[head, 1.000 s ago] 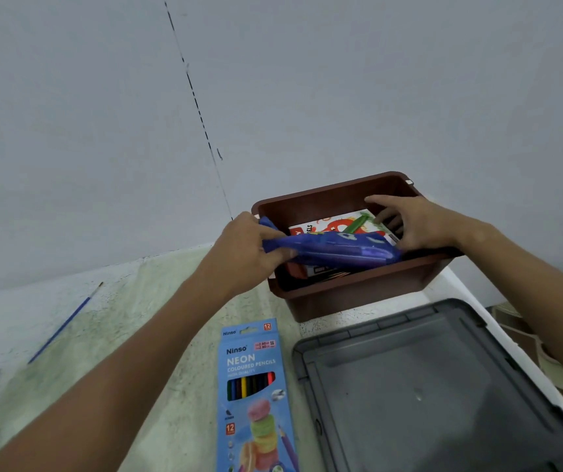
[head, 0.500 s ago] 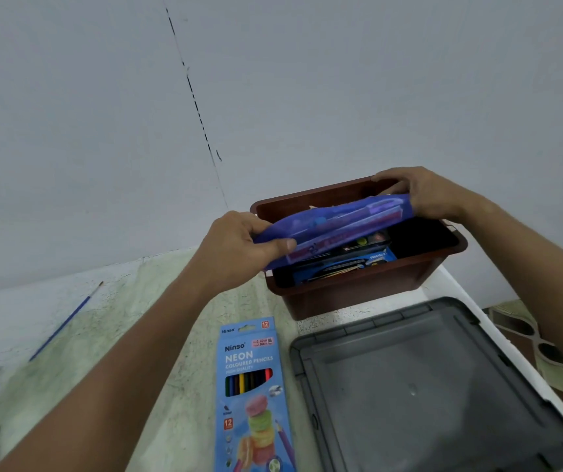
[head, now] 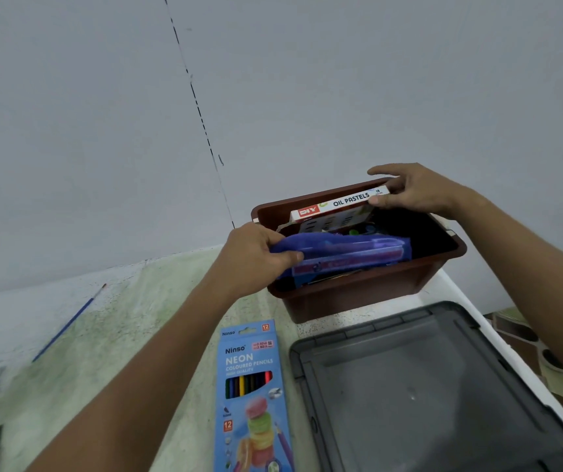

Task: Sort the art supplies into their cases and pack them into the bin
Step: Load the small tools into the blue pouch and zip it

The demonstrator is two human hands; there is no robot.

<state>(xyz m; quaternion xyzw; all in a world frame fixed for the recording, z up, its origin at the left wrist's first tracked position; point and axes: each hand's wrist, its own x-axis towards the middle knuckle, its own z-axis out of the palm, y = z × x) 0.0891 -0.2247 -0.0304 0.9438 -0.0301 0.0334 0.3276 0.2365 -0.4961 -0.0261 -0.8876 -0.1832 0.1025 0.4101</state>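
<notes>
Grey lid (head: 419, 386) (flat), pencil box (head: 252, 396), paintbrush (head: 69, 323)

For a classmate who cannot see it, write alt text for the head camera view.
A person's left hand grips a blue pencil case over a brown bin, while the right hand holds an oil pastels box upright at the bin's back. A coloured pencils box and a grey lid lie nearer on the table.

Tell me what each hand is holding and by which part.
The left hand grips the blue pouch by its left end. The right hand pinches the oil pastels box at its right end.
</notes>
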